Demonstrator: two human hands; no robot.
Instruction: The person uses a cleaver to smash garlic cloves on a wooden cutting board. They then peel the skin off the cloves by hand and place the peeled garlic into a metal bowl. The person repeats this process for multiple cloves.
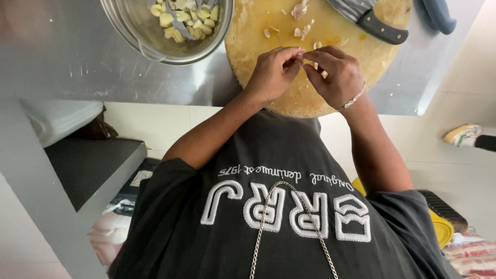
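Over a round wooden chopping board [258, 31], my left hand [271, 72] and my right hand [336, 76] meet at the fingertips. Together they pinch a small garlic clove [301, 55], which the fingers mostly hide. A thin bracelet circles my right wrist. Scraps of garlic skin [302, 10] lie on the far part of the board. A metal bowl [150, 44] to the left of the board holds several peeled garlic cloves [183, 18]. A cleaver with a dark handle [380, 28] rests on the board's far right.
The board and bowl stand on a steel counter [77, 57]. A blue object [439, 15] lies at the counter's far right. Below are a tiled floor, a shoe [462, 133], a yellow item [442, 227] and a grey shelf [88, 165].
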